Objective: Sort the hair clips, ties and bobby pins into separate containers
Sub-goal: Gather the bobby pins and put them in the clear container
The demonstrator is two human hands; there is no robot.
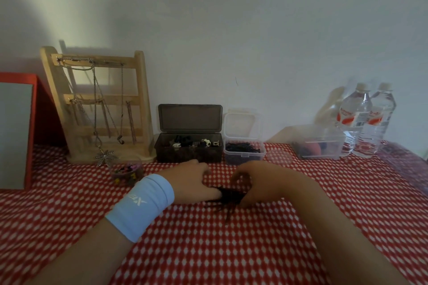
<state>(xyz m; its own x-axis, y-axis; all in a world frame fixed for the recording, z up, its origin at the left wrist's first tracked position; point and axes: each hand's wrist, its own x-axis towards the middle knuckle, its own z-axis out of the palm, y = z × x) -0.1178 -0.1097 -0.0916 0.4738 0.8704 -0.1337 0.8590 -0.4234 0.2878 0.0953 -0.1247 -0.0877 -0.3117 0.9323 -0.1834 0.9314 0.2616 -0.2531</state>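
Observation:
A dark bundle of bobby pins (231, 196) lies on the red checked cloth between my hands. My left hand (196, 180), with a light blue wristband, pinches one side of the bundle. My right hand (257, 183) curls round the other side. Behind them an open dark box (188, 148) holds hair clips. Next to it an open clear tub (243, 150) holds black bobby pins. Further right a clear container (317, 142) holds coloured hair ties. A small round bowl (126, 170) with colourful small items sits at the left.
A wooden jewellery stand (99, 104) with hanging chains stands at the back left, beside a red-framed mirror (16, 132). Two water bottles (368, 120) stand at the back right against the wall. The table (208, 250) is covered in red checked cloth.

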